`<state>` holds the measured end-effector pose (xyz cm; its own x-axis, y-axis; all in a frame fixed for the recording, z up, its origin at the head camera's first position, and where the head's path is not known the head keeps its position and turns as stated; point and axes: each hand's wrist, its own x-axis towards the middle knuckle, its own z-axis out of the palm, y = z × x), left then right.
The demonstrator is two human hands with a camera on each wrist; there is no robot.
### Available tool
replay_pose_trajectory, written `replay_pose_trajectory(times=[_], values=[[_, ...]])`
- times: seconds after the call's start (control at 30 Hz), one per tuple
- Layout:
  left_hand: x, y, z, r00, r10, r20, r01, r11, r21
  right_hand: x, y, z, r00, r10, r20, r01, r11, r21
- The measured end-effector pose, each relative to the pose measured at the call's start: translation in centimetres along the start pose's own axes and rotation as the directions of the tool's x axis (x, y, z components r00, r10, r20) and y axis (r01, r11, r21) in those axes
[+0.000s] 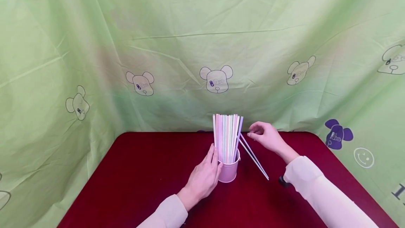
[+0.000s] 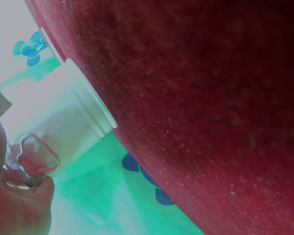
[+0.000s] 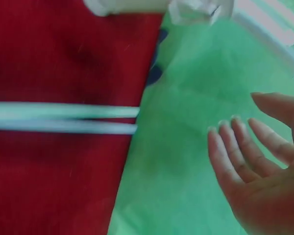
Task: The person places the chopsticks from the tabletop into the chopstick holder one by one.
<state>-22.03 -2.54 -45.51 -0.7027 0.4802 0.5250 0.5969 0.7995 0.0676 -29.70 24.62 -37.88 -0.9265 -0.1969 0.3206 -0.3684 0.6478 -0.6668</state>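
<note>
A small pale pink bucket [image 1: 227, 172] stands upright on the table, packed with pastel drinking straws [image 1: 225, 138]. My left hand [image 1: 204, 177] rests against the bucket's left side, its fingers fairly straight and the fingertips beside the straws. In the left wrist view, the thumb is near the wire handle [image 2: 25, 144] of the bucket. Two loose straws [image 1: 254, 159], one pale green and one bluish, lie on the table right of the bucket. My right hand [image 1: 265, 136] hovers beyond their far ends, fingers loosely bent, holding nothing; the right wrist view shows its palm [image 3: 269, 196] bare.
Dark red cloth covers the table [image 1: 152, 171]. A green curtain [image 1: 177, 105] printed with bear faces hangs close behind the table's back edge and along both sides. A small black object [image 1: 283, 181] shows at the right sleeve cuff.
</note>
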Motion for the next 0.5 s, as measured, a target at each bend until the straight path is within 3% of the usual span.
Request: replay_pose_trajectory(times=[0.17,0.3,0.4,0.5], values=[[-0.1,0.1,0.2,1.0,-0.006,0.015,0.006,1.0,-0.002,0.6,2.3,0.1,0.999,-0.022,0.046,0.029,0.986,-0.163],[0.0,0.0,0.2,1.0,-0.013,0.011,0.012,1.0,0.01,1.0,4.2,0.9,0.996,-0.041,0.08,0.063,0.953,-0.296],[0.0,-0.1,0.1,1.0,-0.014,0.01,0.014,1.0,0.017,1.1,5.3,1.9,0.994,-0.013,0.105,0.051,0.927,-0.372],[-0.1,-0.1,0.1,1.0,-0.015,0.015,0.015,1.0,0.014,1.0,5.9,2.9,0.99,0.028,0.137,0.028,0.921,-0.388]])
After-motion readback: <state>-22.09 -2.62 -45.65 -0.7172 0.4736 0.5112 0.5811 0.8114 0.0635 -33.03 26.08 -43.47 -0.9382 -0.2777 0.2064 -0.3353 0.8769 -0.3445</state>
